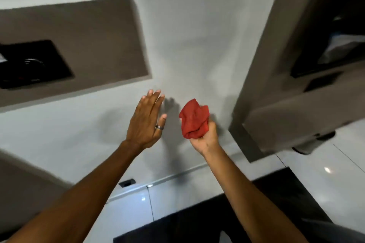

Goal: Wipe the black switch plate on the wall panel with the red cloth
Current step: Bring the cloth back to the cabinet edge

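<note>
My right hand [205, 136] grips a bunched red cloth [194, 118] in front of the bare white wall. My left hand [146, 120] is raised beside it, flat and open with the fingers together, a ring on one finger; whether it touches the wall I cannot tell. A black switch plate [33, 63] sits in a brown wall panel [94, 41] at the upper left, well away from both hands. The picture is blurred by motion.
A brown door or frame [276, 89] with a dark recess stands at the right. A small black outlet [126, 183] sits low on the wall. Glossy white floor tiles [325, 179] and a dark mat [197, 223] lie below.
</note>
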Demonstrator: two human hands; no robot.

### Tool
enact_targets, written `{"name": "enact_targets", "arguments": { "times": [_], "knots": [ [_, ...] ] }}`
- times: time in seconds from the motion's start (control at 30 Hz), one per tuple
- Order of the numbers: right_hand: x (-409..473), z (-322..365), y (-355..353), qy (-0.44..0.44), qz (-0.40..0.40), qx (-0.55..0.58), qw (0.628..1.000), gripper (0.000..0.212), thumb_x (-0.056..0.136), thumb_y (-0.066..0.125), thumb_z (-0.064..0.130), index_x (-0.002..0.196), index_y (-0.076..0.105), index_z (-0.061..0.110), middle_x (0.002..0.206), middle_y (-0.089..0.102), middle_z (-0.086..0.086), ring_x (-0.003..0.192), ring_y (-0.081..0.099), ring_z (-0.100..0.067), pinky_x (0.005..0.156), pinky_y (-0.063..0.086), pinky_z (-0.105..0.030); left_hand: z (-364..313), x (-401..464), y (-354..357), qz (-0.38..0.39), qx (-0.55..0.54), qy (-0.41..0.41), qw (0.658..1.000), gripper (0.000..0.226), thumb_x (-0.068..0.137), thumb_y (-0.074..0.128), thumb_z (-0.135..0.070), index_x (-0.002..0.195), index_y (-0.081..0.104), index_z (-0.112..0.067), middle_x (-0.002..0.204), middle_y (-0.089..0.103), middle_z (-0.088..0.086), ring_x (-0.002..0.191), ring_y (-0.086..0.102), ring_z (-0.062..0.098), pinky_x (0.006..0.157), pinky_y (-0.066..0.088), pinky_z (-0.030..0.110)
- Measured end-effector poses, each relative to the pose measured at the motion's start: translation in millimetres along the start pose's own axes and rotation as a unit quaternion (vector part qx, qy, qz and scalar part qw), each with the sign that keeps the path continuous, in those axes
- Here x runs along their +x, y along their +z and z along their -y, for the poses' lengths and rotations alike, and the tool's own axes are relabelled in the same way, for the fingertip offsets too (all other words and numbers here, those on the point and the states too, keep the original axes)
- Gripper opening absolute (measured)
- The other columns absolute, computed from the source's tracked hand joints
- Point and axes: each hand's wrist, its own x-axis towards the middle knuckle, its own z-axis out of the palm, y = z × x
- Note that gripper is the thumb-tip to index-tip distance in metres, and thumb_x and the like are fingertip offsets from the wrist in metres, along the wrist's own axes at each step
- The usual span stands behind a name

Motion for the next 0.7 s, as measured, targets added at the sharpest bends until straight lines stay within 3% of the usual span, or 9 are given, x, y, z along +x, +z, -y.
{"name": "enact_targets", "arguments": {
  "times": [0.1,0.2,0.27,0.33,0.4,0.5,0.53,0.67,0.7],
  "knots": [
    [6.7,45.2,-71.2,0.018,-0.034,0.112,0.993,0.054,0.109,0.038,0.041,0.092,0.082,0.015,0.108,0.077,-0.012,0.104,0.070,-0.031,0.092,0.061,-0.050,-44.2,19.6,42.2,0.081,-0.012,0.019,0.996,0.062,0.105,0.029,-0.044,0.155,0.033,-0.007,0.164,0.029,0.011,0.156,0.013,0.025,0.128,0.013,0.042],
    [21.1,108.2,-130.6,-0.016,-0.075,0.116,0.990,0.051,0.108,0.035,0.047,0.106,0.076,0.017,0.115,0.074,-0.013,0.110,0.066,-0.034,0.093,0.058,-0.052,-88.7,40.5,82.0,0.147,-0.021,0.044,0.988,0.068,0.104,0.021,-0.050,0.156,0.031,-0.007,0.165,0.027,0.010,0.157,0.012,0.025,0.128,0.014,0.044],
    [36.7,158.3,-164.2,-0.050,-0.070,0.053,0.995,0.051,0.109,0.033,0.052,0.118,0.070,0.018,0.119,0.071,-0.011,0.110,0.066,-0.029,0.103,0.054,-0.045,-113.0,58.0,105.6,0.180,-0.033,0.040,0.982,0.070,0.103,0.017,-0.052,0.158,0.027,-0.009,0.166,0.023,0.009,0.157,0.008,0.023,0.129,0.013,0.043],
    [52.2,198.6,-190.6,-0.105,-0.098,-0.177,0.974,0.049,0.110,0.036,0.048,0.133,0.065,0.016,0.124,0.070,-0.011,0.111,0.067,-0.027,0.107,0.049,-0.043,-129.9,70.0,123.3,0.190,-0.034,0.033,0.981,0.069,0.104,0.017,-0.052,0.159,0.025,-0.011,0.167,0.021,0.008,0.157,0.007,0.023,0.129,0.013,0.043],
    [73.1,224.4,-224.6,-0.130,-0.099,-0.540,0.826,0.043,0.110,0.044,0.043,0.147,0.053,0.022,0.137,0.063,-0.006,0.130,0.059,-0.030,0.111,0.046,-0.042,-141.4,78.9,137.1,0.201,-0.034,0.028,0.979,0.068,0.104,0.018,-0.052,0.159,0.021,-0.013,0.168,0.019,0.007,0.157,0.005,0.022,0.129,0.013,0.043],
    [100.2,228.3,-268.9,-0.040,0.040,-0.900,0.433,0.064,0.110,0.036,0.050,0.166,0.012,0.028,0.174,0.012,0.001,0.162,0.007,-0.027,0.131,0.011,-0.056,-152.6,85.1,148.1,0.228,-0.025,0.008,0.973,0.071,0.102,0.014,-0.056,0.160,0.017,-0.015,0.169,0.014,0.005,0.157,0.000,0.020,0.129,0.009,0.042],
    [106.8,224.8,-277.0,-0.029,0.046,-0.927,0.371,0.067,0.110,0.032,0.052,0.166,0.006,0.026,0.175,0.003,0.002,0.163,-0.003,-0.027,0.131,0.002,-0.060,-153.9,87.2,151.5,0.236,-0.024,-0.004,0.971,0.073,0.101,0.012,-0.058,0.160,0.015,-0.016,0.169,0.012,0.005,0.157,-0.002,0.020,0.129,0.009,0.042],
    [101.3,196.5,-262.9,-0.086,-0.050,-0.933,0.346,0.068,0.109,0.025,0.054,0.166,0.009,0.021,0.175,0.006,-0.006,0.162,-0.003,-0.032,0.129,-0.004,-0.064,-147.1,90.2,140.1,0.209,0.031,-0.029,0.977,0.073,0.102,0.014,-0.056,0.161,0.014,-0.013,0.169,0.007,0.006,0.157,-0.004,0.023,0.129,0.009,0.047],
    [96.0,187.6,-249.1,-0.135,-0.081,-0.911,0.382,0.067,0.109,0.024,0.054,0.165,0.012,0.021,0.175,0.008,-0.008,0.162,-0.002,-0.033,0.129,-0.003,-0.065,-149.0,92.9,130.6,0.176,0.039,-0.041,0.983,0.071,0.103,0.018,-0.054,0.161,0.015,-0.012,0.169,0.008,0.007,0.157,-0.002,0.025,0.129,0.010,0.048]
  ]
}}
